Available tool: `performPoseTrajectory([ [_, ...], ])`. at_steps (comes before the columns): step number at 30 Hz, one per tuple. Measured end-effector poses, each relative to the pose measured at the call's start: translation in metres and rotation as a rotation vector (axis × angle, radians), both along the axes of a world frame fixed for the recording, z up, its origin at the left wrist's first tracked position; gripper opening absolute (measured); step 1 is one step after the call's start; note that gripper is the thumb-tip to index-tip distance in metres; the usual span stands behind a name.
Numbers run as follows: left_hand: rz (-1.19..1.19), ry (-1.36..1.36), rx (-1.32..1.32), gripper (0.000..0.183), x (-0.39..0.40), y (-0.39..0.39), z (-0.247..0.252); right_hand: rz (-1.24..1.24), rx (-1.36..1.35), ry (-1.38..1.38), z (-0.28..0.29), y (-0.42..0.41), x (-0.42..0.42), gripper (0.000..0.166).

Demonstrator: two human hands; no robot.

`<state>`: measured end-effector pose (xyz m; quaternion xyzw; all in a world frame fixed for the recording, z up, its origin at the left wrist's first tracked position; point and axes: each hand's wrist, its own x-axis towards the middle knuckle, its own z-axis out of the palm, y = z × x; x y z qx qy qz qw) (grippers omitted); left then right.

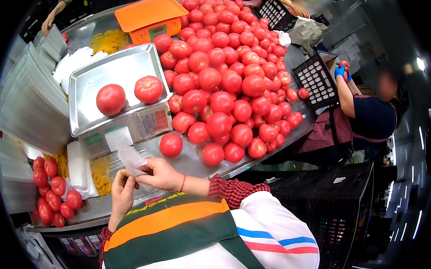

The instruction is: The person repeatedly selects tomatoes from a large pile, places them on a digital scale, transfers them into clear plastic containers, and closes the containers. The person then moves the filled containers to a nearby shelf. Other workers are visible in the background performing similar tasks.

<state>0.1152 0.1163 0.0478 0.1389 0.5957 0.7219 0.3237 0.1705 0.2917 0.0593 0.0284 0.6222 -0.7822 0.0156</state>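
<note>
Close to my apron, both hands meet on a thin white sheet (131, 160), perhaps paper or film. My right hand (163, 174) pinches its right side. The fingertips of my left hand (122, 193) touch its lower edge. Just beyond stands a digital scale (153, 121) with a metal tray (87, 80) on top. Two tomatoes rest apart in the tray, one at the left (110, 99) and one at the right (148, 89). A single tomato (170, 145) lies on the metal table in front of the scale. Under my hands is a clear plastic tray, partly hidden.
A large tomato heap (221, 77) covers the table's middle, beside an orange scale (152, 16). Stacked clear trays (35, 99), yellow rubber bands (101, 175), white pads (79, 169) and more tomatoes (53, 200) line the left. A gloved co-worker (369, 115) stands by a black crate (315, 81).
</note>
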Motion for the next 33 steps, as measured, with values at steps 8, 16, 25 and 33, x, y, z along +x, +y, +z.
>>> performPoseTrajectory([
  [8, 0.182, 0.181, -0.138, 0.005, -0.014, -0.036, 0.017, 0.075, -0.161, -0.173, 0.009, 0.007, 0.004, 0.011],
  [16, -0.35, 1.334, -0.492, 0.013, -0.029, -0.031, 0.066, -0.124, 0.519, 0.156, -0.004, 0.03, 0.024, 0.009],
  [25, -0.279, 1.361, -0.439, 0.037, -0.049, 0.008, 0.049, -0.406, 0.894, 0.325, 0.027, 0.085, -0.003, 0.019],
  [33, 0.229, 1.201, -0.715, 0.083, -0.164, 0.1, 0.058, -0.534, 1.26, 0.273, 0.028, 0.1, -0.126, 0.071],
])
